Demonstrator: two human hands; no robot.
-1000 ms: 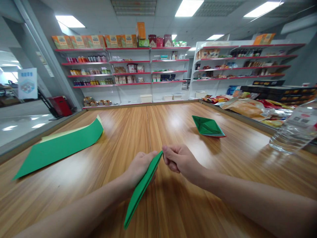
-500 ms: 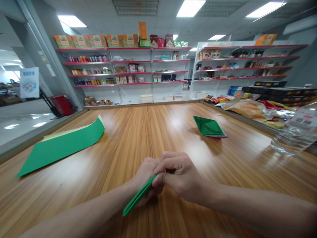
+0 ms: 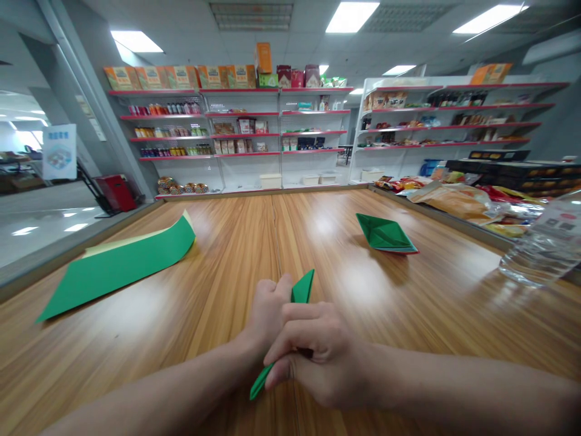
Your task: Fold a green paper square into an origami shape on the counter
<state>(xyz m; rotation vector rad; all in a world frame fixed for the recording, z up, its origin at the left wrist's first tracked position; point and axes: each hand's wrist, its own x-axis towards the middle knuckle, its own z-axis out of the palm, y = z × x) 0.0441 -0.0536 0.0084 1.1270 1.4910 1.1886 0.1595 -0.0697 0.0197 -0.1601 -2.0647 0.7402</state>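
A folded piece of green paper [image 3: 303,287] is tilted between my hands, low over the wooden table. Its pointed far tip shows beyond my fingers, and its narrow near end sticks out below them; the middle is covered. My left hand [image 3: 271,306] is closed on its left side, with most of the fingers hidden. Nearer to me, my right hand [image 3: 313,348] pinches the paper's lower part between thumb and bent fingers. Farther off to the right lies a folded green paper boat shape [image 3: 385,235], with other coloured layers along its lower edge.
A curled stack of green and yellow paper sheets [image 3: 122,266] lies on the left of the wooden table [image 3: 218,260]. A clear plastic bottle [image 3: 542,245] stands at the right edge. Beyond are packaged snacks [image 3: 454,200] and shelves of goods [image 3: 245,154].
My right hand has slid down toward me along the folded paper. The paper's far tip, covered before, now shows. My left hand stays in about the same place.
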